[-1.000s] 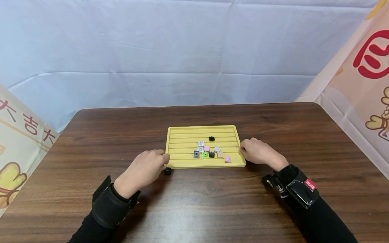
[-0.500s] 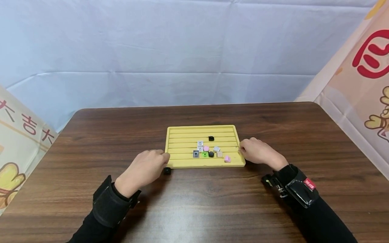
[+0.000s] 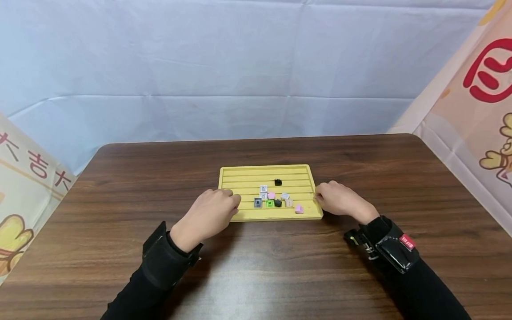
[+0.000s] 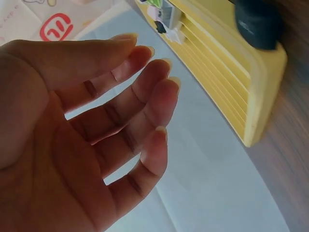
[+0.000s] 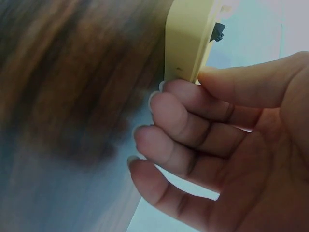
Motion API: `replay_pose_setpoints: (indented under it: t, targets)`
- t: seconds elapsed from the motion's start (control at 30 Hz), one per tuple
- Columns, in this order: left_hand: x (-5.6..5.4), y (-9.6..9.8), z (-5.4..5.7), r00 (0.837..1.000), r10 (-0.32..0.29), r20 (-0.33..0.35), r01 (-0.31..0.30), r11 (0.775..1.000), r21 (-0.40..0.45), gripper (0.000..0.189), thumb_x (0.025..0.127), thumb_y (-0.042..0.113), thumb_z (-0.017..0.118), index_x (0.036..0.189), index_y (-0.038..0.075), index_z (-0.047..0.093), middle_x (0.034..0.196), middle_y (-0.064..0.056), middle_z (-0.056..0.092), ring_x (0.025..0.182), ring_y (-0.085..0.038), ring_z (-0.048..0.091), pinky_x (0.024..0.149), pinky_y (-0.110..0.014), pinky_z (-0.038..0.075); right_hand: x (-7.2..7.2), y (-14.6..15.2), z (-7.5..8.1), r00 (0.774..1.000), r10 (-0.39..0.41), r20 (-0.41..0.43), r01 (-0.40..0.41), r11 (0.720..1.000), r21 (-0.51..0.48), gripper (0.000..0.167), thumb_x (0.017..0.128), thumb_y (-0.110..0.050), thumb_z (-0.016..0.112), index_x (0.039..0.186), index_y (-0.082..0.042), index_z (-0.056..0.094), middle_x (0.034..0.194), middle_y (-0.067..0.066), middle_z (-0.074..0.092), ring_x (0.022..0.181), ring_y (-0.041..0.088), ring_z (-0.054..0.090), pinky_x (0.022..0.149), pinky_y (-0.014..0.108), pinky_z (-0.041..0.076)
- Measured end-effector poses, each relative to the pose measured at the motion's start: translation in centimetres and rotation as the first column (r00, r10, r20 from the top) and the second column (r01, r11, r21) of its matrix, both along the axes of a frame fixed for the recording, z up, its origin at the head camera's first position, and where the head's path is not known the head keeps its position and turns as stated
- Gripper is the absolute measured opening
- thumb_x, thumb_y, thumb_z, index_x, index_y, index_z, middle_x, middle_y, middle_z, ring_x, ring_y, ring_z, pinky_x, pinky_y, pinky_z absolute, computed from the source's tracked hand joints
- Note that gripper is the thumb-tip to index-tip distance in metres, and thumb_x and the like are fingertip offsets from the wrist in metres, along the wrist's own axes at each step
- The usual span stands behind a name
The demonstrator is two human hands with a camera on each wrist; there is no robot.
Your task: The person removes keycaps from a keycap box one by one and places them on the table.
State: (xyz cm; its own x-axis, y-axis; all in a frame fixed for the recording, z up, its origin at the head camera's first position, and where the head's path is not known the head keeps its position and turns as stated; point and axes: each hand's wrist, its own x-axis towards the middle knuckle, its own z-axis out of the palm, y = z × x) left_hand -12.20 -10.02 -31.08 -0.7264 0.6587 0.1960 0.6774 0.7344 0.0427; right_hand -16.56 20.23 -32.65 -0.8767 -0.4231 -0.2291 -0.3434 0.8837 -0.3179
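A yellow ridged tray [image 3: 244, 178] lies on the table with small keycap-like pieces on it: a green one [image 3: 270, 203], a grey one [image 3: 258, 203], a black one [image 3: 278, 182], a pink one [image 3: 299, 209] and several others. My right hand [image 3: 340, 201] pinches the tray's right edge between thumb and forefinger. Over the tray's front left corner, my left hand [image 3: 210, 212] hovers with loosely bent fingers and holds nothing. Beside the tray's corner, the left wrist view has a dark keycap [image 4: 258, 24], which my left hand hides in the head view.
The brown wooden table [image 3: 280, 271] extends all round the tray. A pale cloth [image 3: 256, 71] hangs behind it, with printed cloths [image 3: 476, 146] at both sides.
My left hand has let go of the tray's left edge and moved right, over the front left corner. My right hand keeps its pinch, and the tray pieces stay put.
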Motion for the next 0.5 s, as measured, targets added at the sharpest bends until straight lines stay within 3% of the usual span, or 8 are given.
replay_pose_setpoints:
  t: [0.3,0.5]
  targets:
    - [-1.0,2.4,-0.2,1.0,0.025,-0.013,-0.026,0.999,-0.025,0.012,0.083,0.012,0.068,0.091,0.007,0.061,0.073,-0.004,0.048,0.065,-0.018,0.046,0.056,-0.028,0.033,0.1,0.0,0.2,1.0,0.001,0.001,-0.001,1.0,-0.005,0.015,0.092,-0.004,0.049,0.093,0.002,0.063,0.062,0.004,0.046,0.048,0.013,0.035,0.049,0.025,0.028]
    - [-1.5,3.9,-0.5,0.998,0.061,0.032,-0.058,0.995,-0.08,0.017,0.09,0.011,0.059,0.106,0.008,0.062,0.088,-0.007,0.054,0.073,-0.02,0.046,0.059,-0.03,0.031,0.1,-0.1,0.1,1.0,0.001,-0.001,-0.001,1.0,0.002,0.014,0.092,-0.003,0.049,0.09,0.001,0.062,0.061,0.005,0.045,0.049,0.013,0.035,0.05,0.025,0.028]
